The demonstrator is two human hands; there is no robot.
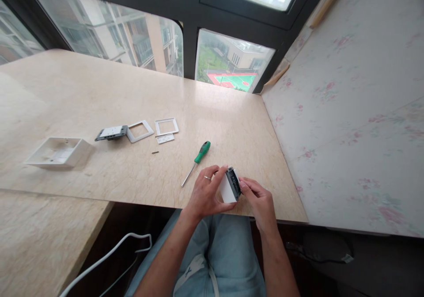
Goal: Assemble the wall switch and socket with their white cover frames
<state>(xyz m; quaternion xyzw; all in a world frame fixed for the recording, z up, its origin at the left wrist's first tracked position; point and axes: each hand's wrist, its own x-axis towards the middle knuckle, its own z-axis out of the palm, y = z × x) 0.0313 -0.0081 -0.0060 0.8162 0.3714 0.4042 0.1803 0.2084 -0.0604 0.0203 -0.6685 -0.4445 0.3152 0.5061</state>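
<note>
A small switch module (229, 185) is held over the near edge of the table (232, 120), just above the lap, between both hands. It is gripped by the left hand (205, 195) across its smooth white face, with the fingers (217, 173) curled over the top and the thumb tucked beneath. A thin ring (207, 177) is worn on one finger. The dark back of the block is pinched by the right hand (258, 199), whose fingers are closed narrowly on that edge. The block is boxy, white plastic on one side and dark grey on the other (the detail of the back cannot be made out).

The table is a beige slab with marble-like veining. One screwdriver (198, 158) is laid on it just beyond the left hand, with a glossy green handle, a thin steel shaft and its tip towards the near edge.

Farther back, two square white frames are counted, each open in the middle: a thicker frame (143, 136) and a thinner frame (168, 133). Beside the thicker one a flat grey-rimmed plate (111, 132) is set down. One short white strip (164, 138) and one tiny dark screw (155, 152) are seen close by. Well to the left, one shallow open-topped white box (81, 151) is placed.

A white cable (109, 255) is looped below the table. Faded floral wallpaper (347, 111) is seen on the right.
</note>
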